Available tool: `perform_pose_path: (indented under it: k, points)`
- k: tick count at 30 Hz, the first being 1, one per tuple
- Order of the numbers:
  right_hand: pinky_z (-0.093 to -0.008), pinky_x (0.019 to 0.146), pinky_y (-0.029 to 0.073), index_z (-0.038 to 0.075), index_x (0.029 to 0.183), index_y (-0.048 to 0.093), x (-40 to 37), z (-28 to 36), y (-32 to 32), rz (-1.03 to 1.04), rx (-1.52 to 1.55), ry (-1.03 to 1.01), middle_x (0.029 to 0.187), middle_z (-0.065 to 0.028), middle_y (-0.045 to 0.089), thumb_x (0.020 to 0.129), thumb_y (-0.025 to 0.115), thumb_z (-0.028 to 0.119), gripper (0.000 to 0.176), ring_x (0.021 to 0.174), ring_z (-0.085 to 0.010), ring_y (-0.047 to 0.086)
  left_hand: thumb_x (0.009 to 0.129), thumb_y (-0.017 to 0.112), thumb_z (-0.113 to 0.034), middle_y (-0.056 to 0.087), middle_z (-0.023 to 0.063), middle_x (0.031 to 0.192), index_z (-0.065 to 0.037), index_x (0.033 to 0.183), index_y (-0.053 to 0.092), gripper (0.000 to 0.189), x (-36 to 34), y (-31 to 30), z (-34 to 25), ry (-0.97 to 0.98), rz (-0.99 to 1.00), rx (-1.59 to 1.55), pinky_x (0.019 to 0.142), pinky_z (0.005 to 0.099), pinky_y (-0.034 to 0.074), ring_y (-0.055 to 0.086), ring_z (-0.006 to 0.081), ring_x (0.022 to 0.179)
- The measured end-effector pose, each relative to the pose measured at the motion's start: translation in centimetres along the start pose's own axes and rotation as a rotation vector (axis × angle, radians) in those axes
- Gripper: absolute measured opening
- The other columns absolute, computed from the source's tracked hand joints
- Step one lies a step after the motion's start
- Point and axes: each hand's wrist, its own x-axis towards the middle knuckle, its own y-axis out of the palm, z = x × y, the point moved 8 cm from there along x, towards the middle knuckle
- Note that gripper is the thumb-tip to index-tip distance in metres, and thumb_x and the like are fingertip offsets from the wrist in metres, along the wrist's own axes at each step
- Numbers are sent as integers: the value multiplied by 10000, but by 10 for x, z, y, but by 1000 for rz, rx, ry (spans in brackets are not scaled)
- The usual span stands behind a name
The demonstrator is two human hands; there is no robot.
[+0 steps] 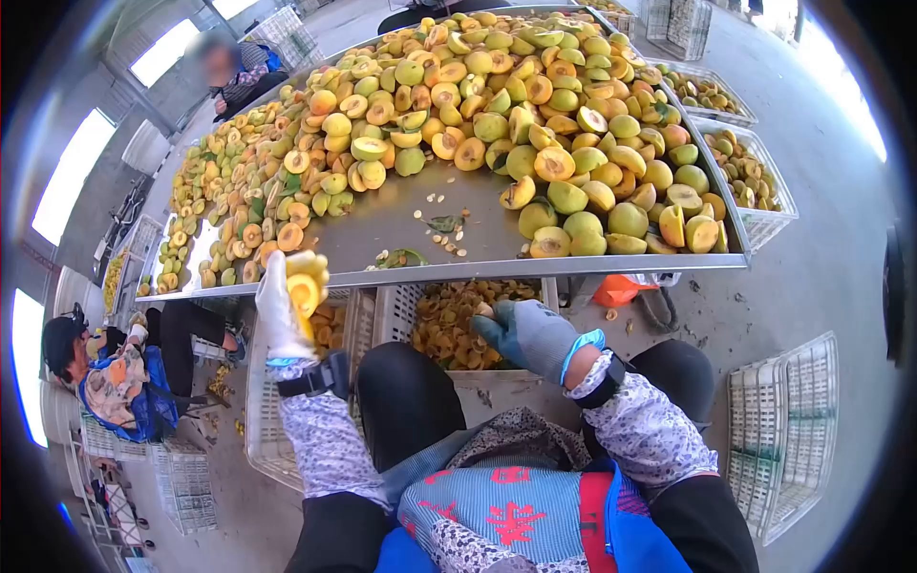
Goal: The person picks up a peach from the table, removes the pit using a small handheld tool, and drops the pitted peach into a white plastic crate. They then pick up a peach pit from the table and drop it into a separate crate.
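My left hand (279, 310), in a white glove with yellow fingers, is raised at the table's front edge. Its fingers are closed around a halved yellow peach (304, 294), the orange cut side showing. My right hand (528, 334), in a grey glove with teal fingertips, hangs over a white crate (394, 315) of brownish-yellow pieces. Its fingers are drawn together; a small pale thing shows at the tips, too small to name. Beyond both hands, a heap of halved peaches (449, 105) covers much of the metal table (382, 224).
Pale seeds and leaves (444, 224) lie on the tabletop. Another crate (272, 420) stands by my left leg, and stacked crates (783, 430) are at right. An orange object (621, 289) is under the table. One person (124, 382) sits at left, another (229, 81) behind the table.
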Motion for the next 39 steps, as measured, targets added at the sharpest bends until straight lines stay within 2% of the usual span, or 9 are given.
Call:
perform_pose_path:
  k: [3,7,13,17,21,27,32,35,39]
  points:
    - [-487,708,526,11,952,698,-10,21,-8,-30,117,-62,822,-248,690,994,603,399,402,811,-447,670,945,615,-327,742,217,1036,-48,1028,761,326,-19,-29,-23,72,-111,1385,897,424,528,700,365,956]
    - [-490,686,515,25,930,694,-5,20,-31,-202,241,-161,816,-249,676,1005,591,372,370,771,-420,672,923,639,-370,725,221,1050,-43,1104,737,386,-9,14,-42,486,-202,1035,958,422,496,669,382,1036]
    - [-395,649,511,1,1003,660,1,4,-75,-428,381,-125,757,-197,666,1004,628,297,297,644,-297,632,953,528,-520,653,217,1217,-124,1352,599,566,28,170,4,533,324,1329,1027,443,455,606,364,1178]
    - [-325,644,500,-13,1024,658,-8,-4,-98,-595,629,-182,748,-105,669,1001,645,223,238,677,-135,615,993,457,-512,619,180,1327,-128,1319,622,530,-26,257,4,504,789,1259,1084,409,413,554,357,1263]
    - [-256,649,470,-19,1030,656,-16,-10,-116,-582,783,-13,797,-4,636,1017,634,218,238,745,-55,550,997,483,-489,684,151,1146,-86,1183,687,488,-65,282,4,383,1019,1183,973,410,466,631,337,1106]
    - [-252,651,458,-22,1027,655,-20,-15,-112,-593,853,-41,800,12,622,1020,633,228,251,747,-54,531,961,634,-347,696,142,991,-31,1028,722,334,-71,286,-6,446,901,753,871,373,508,672,295,950]
    - [-311,584,469,-18,966,651,-27,-11,-111,-662,679,-142,694,-56,628,1003,640,211,232,638,-97,543,893,679,-163,710,124,940,-48,945,734,138,-100,264,-47,794,940,788,836,377,518,678,282,911]
    - [-333,587,476,4,969,639,-28,-5,-107,-687,603,-205,684,-91,630,993,645,209,206,629,-105,551,857,696,-183,713,117,942,-59,957,737,164,-91,260,-64,692,974,930,851,382,520,679,283,913]
    - [-389,586,480,20,962,614,-25,3,-97,-621,548,-204,710,-168,651,988,650,237,222,627,-268,654,884,705,-327,689,147,1145,-86,1191,689,391,-47,312,-98,798,700,945,917,380,522,671,295,1028]
